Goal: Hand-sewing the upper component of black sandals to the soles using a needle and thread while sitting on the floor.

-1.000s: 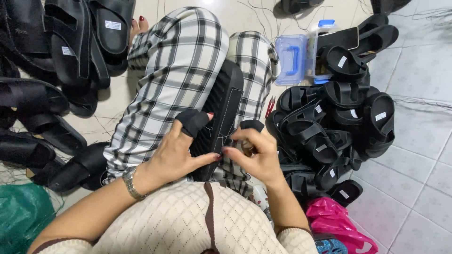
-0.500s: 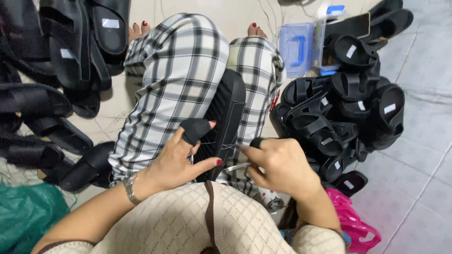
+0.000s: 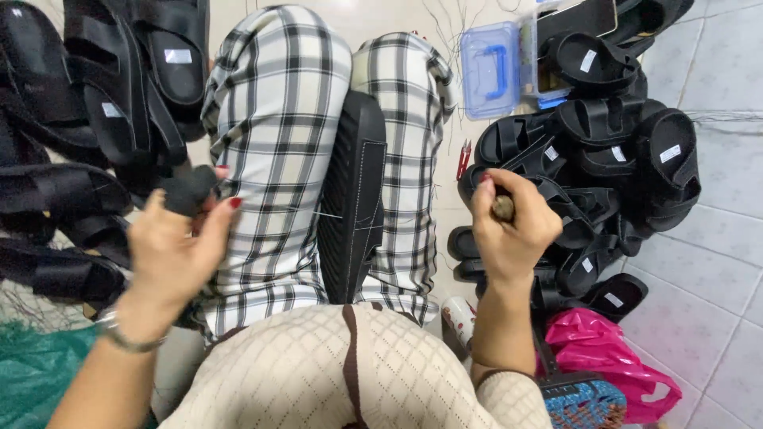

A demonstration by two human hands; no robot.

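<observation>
Sole: a black shoe sole [image 3: 352, 199] stands on edge, wedged between the knees of the checked trousers [image 3: 274, 119]; white stitching runs along its side. The legs appear to act as a clamp, leaving both hands free.
Left hand: the left hand [image 3: 176, 248] is out to the left of the lap, fingers closed round a black fabric piece [image 3: 189, 191], thumb pressed against it. Red-painted nails show.
Thread: a thin thread [image 3: 314, 213] runs taut from the sole's side toward the left hand, so the wide reach looks like a pull to draw a stitch tight.
Right hand: the right hand [image 3: 509, 226] is out to the right, curled into a fist round a small rounded brownish handle [image 3: 502, 208]; whatever tip it carries is hidden by the fingers.
Right pile: black sandals [image 3: 604, 159] heaped on the tile floor [image 3: 715, 262], just beside the right hand.
Left pile: more black sandals [image 3: 103, 103], within reach of the left hand.
Other items: a clear blue plastic box [image 3: 491, 67] beyond the knees; small red snips [image 3: 463, 159] on the floor; a pink bag [image 3: 604, 349] by the right elbow.
</observation>
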